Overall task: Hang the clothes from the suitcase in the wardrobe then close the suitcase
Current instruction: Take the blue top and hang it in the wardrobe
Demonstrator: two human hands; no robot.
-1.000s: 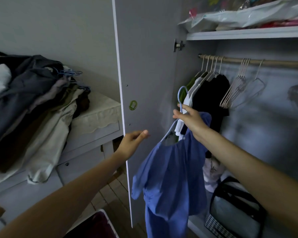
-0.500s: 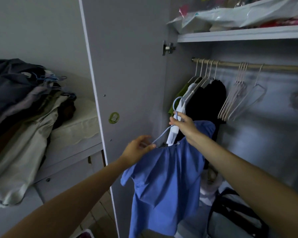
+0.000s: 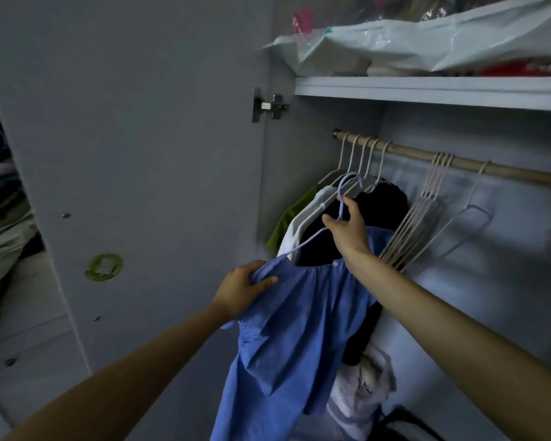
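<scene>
A blue shirt hangs on a pale blue hanger inside the open wardrobe. My right hand grips the hanger just below its hook, which is below the wooden rail and in front of the hung clothes. My left hand holds the shirt's left shoulder. On the rail hang a green garment, a white one and a black one. The suitcase is out of view.
Several empty white hangers hang further right on the rail. The wardrobe door stands open on the left. Bagged items lie on the upper shelf. A clothes pile sits at far left. A white bundle lies on the wardrobe floor.
My right hand has lifted the hanger up toward the rail. My left hand came off the door side and took hold of the shirt's shoulder. The view has moved closer to the wardrobe.
</scene>
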